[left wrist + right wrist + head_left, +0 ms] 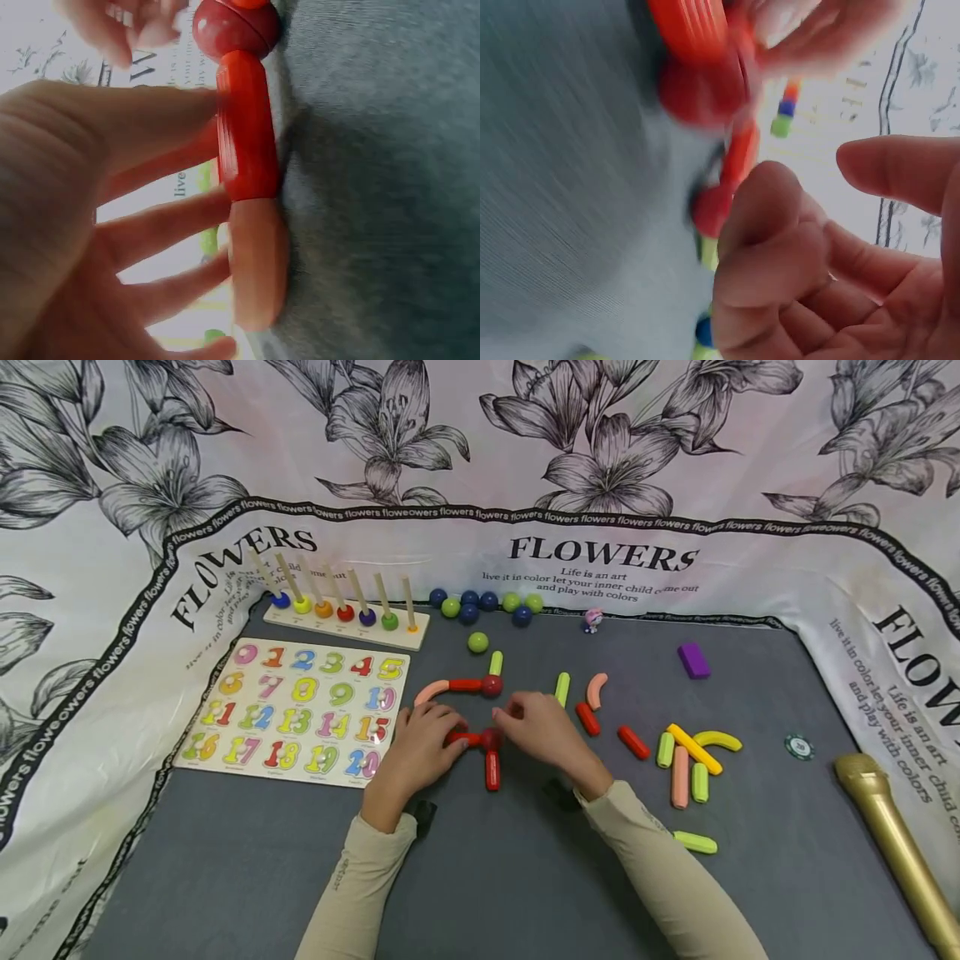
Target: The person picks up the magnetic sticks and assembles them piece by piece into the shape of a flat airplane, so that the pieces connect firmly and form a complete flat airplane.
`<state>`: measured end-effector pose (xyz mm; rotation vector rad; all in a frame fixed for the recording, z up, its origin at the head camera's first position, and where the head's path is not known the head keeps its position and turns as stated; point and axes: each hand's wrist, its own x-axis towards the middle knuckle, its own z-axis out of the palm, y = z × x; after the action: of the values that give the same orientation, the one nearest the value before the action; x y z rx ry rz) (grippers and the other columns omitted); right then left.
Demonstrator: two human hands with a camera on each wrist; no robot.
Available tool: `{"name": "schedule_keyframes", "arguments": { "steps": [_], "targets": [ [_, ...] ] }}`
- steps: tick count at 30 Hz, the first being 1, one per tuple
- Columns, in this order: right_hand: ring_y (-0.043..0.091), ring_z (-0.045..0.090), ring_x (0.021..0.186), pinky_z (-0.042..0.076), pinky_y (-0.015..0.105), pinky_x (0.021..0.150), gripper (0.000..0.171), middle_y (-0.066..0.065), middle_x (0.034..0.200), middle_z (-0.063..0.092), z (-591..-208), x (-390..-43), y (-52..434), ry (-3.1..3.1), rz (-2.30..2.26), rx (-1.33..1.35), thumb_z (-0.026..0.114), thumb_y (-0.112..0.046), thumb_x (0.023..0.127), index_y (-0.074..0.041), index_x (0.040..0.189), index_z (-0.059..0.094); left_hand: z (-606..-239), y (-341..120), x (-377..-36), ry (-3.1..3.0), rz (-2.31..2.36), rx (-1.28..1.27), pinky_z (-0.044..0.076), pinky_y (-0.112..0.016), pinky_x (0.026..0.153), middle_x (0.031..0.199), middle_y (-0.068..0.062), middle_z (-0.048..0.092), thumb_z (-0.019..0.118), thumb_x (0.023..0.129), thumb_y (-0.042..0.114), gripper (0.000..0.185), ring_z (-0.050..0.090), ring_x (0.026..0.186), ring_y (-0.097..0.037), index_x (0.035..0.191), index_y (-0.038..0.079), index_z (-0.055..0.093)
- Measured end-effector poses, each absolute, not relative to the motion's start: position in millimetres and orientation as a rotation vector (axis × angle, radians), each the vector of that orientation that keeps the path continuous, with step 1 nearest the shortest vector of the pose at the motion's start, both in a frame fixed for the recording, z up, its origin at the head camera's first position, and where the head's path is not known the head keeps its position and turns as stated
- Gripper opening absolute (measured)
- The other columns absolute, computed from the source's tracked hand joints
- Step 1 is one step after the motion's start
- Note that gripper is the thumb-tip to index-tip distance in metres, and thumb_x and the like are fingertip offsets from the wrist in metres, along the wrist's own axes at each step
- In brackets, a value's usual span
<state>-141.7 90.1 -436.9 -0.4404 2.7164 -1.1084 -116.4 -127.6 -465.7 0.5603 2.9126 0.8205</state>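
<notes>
Red stick (251, 142) sits pinched by left fingers (169, 225) near number board's (361, 683) edge, right fingers (761, 262) curled loosely.

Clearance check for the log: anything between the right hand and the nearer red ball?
Nothing visible. In the head view, the right hand is just right of the nearer red ball, with no piece between; the farther red ball lies beyond, off that path.

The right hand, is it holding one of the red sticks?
No, the right hand holds nothing, since its thumb stands apart from its curled fingers with nothing gripped between them.
</notes>
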Motion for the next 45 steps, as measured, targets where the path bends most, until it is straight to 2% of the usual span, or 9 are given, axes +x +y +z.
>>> {"name": "schedule_keyframes", "arguments": {
  "steps": [7, 11, 15, 19, 24, 28, 32, 40, 45],
  "targets": [
    [0.029, 0.065, 0.089, 0.053, 0.044, 0.079, 0.019, 0.015, 0.101, 0.072, -434, -222, 91, 2.772, -1.047, -0.601, 0.065, -0.011, 0.101, 0.000, 0.113, 0.076, -452, -114, -141, 2.992, 0.990, 0.486, 0.045, -0.059, 0.104, 0.113, -0.008, 0.076, 0.074, 0.103, 0.020, 0.015, 0.065, 0.111, -0.034, 0.112, 0.009, 0.078],
    [0.039, 0.059, 0.118, 0.048, 0.054, 0.099, 0.031, 0.024, 0.127, 0.068, -440, -252, 93, 2.720, -0.972, -0.732, 0.061, -0.003, 0.102, 0.003, 0.130, 0.073, -446, -101, -165, 2.905, 1.062, 0.389, 0.052, -0.051, 0.090, 0.109, -0.009, 0.076, 0.070, 0.106, 0.023, 0.020, 0.068, 0.096, -0.029, 0.115, 0.007, 0.078],
    [0.042, 0.053, 0.131, 0.043, 0.055, 0.109, 0.034, 0.024, 0.137, 0.066, -448, -265, 90, 2.636, -0.897, -0.837, 0.056, 0.000, 0.103, 0.005, 0.134, 0.071, -447, -88, -183, 2.783, 1.039, 0.283, 0.048, -0.055, 0.097, 0.108, -0.008, 0.075, 0.066, 0.108, 0.026, 0.023, 0.068, 0.098, -0.027, 0.117, 0.008, 0.077],
    [0.041, 0.054, 0.131, 0.042, 0.053, 0.111, 0.035, 0.024, 0.136, 0.067, -454, -269, 84, 2.616, -0.840, -0.832, 0.055, -0.001, 0.104, 0.005, 0.136, 0.070, -448, -76, -196, 2.738, 0.960, 0.188, 0.042, -0.061, 0.098, 0.087, -0.005, 0.066, 0.064, 0.107, 0.030, 0.027, 0.063, 0.086, -0.026, 0.093, 0.009, 0.074],
    [0.040, 0.060, 0.118, 0.047, 0.051, 0.101, 0.036, 0.024, 0.134, 0.067, -457, -271, 82, 2.642, -0.840, -0.740, 0.058, 0.001, 0.102, 0.003, 0.135, 0.071, -452, -66, -208, 2.715, 0.896, 0.106, 0.037, -0.066, 0.095, 0.067, -0.004, 0.048, 0.062, 0.103, 0.031, 0.043, 0.053, 0.069, -0.025, 0.065, 0.013, 0.051],
    [0.037, 0.061, 0.109, 0.049, 0.050, 0.094, 0.038, 0.023, 0.138, 0.067, -456, -276, 85, 2.662, -0.935, -0.657, 0.060, 0.002, 0.098, 0.001, 0.134, 0.073, -450, -60, -214, 2.709, 0.840, 0.029, 0.031, -0.073, 0.108, 0.079, -0.010, 0.059, 0.064, 0.104, 0.034, 0.041, 0.064, 0.090, -0.036, 0.071, 0.012, 0.055],
    [0.037, 0.065, 0.118, 0.051, 0.050, 0.099, 0.038, 0.021, 0.142, 0.065, -457, -282, 91, 2.693, -1.016, -0.563, 0.063, -0.004, 0.098, -0.002, 0.134, 0.073, -459, -57, -225, 2.719, 0.801, -0.041, 0.028, -0.074, 0.109, 0.096, -0.015, 0.067, 0.068, 0.102, 0.036, 0.033, 0.064, 0.109, -0.044, 0.083, 0.010, 0.063],
    [0.029, 0.073, 0.089, 0.052, 0.032, 0.072, 0.041, 0.017, 0.105, 0.076, -454, -288, 97, 2.569, -1.214, -0.299, 0.064, -0.025, 0.108, -0.002, 0.142, 0.066, -496, -65, -255, 2.683, 0.973, -0.083, 0.026, -0.070, 0.097, 0.073, -0.005, 0.057, 0.070, 0.095, 0.031, 0.031, 0.058, 0.074, -0.029, 0.073, 0.013, 0.058],
    [0.024, 0.071, 0.082, 0.051, 0.027, 0.066, 0.041, 0.015, 0.095, 0.076, -454, -291, 98, 2.519, -1.268, -0.285, 0.062, -0.029, 0.109, 0.001, 0.137, 0.067, -489, -64, -254, 2.686, 1.012, -0.113, 0.026, -0.067, 0.098, 0.083, -0.005, 0.060, 0.069, 0.097, 0.030, 0.023, 0.060, 0.084, -0.027, 0.084, 0.012, 0.062]
  ]
}}
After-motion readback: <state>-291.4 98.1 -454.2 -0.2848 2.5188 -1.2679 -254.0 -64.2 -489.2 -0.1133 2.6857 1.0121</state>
